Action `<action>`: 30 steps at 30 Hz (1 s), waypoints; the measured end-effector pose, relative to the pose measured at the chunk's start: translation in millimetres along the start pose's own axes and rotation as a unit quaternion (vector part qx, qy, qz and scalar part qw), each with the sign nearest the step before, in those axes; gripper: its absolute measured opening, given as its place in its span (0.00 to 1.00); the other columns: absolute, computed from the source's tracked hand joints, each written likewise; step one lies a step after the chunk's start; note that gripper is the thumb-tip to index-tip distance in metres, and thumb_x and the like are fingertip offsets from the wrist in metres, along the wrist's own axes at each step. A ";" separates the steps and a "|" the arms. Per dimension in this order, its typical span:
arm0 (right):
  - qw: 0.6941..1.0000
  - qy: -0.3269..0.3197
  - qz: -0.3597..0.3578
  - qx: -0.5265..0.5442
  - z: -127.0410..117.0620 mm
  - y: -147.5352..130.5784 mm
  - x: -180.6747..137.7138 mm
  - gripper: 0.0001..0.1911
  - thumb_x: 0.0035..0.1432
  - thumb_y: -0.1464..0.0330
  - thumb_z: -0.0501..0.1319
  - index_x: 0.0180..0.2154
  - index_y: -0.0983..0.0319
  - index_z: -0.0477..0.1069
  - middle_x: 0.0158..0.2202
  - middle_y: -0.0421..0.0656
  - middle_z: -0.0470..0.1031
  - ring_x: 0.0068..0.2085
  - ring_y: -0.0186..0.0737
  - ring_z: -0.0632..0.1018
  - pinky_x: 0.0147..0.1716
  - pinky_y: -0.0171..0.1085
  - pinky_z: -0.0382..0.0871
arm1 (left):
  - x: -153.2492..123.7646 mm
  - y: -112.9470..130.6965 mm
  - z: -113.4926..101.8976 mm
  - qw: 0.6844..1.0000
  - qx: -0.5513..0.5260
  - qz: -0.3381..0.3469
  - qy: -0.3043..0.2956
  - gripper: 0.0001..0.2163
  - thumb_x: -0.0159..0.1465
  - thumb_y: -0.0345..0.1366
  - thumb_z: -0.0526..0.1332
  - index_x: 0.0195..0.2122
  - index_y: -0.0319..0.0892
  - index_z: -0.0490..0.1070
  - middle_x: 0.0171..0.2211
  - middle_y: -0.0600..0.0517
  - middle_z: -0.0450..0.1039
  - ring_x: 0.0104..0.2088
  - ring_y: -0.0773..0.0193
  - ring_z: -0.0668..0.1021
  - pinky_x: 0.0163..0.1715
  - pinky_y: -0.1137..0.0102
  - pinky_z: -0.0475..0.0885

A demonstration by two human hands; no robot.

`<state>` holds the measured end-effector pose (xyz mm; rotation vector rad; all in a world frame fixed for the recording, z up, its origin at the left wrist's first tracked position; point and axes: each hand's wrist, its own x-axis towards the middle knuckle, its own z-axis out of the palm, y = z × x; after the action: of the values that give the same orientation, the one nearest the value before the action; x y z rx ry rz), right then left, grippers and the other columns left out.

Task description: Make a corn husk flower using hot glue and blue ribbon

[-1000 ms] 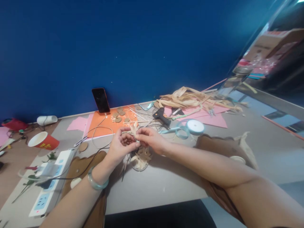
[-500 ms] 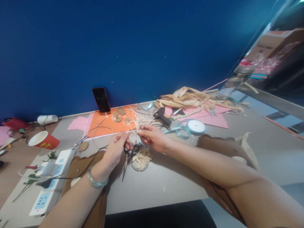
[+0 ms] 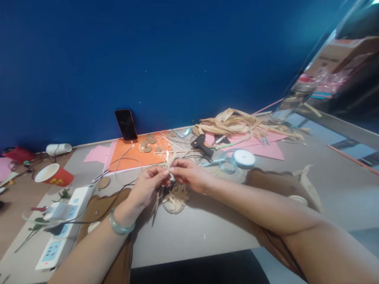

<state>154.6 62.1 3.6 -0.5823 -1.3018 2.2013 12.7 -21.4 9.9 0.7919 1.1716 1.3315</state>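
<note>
My left hand and my right hand meet fingertip to fingertip over the table. Both are pinched on a small tuft of pale corn husk, whose pointed ends stand up above the fingers. What lies right between the fingertips is hidden. Just below them, a round clear dish holds cut husk pieces. Scissors lie against the dish's left side, their handles partly covered by my left hand. Behind my right hand is a black glue gun.
A phone leans on the blue wall behind an orange sheet with wooden discs. Dried husks and a ribbon spool lie at right. A paper cup and a power strip with cables are at left.
My hands have come together: the left moved right, and its fingertips now meet the right hand's at the base of the husk tuft. The objects on the table have stayed put.
</note>
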 end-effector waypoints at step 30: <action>0.999 0.017 -0.029 -0.021 2.3 -4.2 -2.8 0.15 0.45 0.61 0.70 0.27 0.63 0.68 0.17 0.33 0.66 0.17 0.25 0.62 0.17 0.28 0.50 | 0.1 0.7 -0.5 0.997 -0.023 -0.056 -0.049 0.10 0.54 0.39 0.68 0.31 0.36 0.75 0.30 0.46 0.77 0.27 0.68 0.76 0.31 0.72 0.71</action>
<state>156.4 60.5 8.7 -0.5880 -1.3337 2.1129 12.0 -21.4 10.4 0.7397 1.0896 1.2102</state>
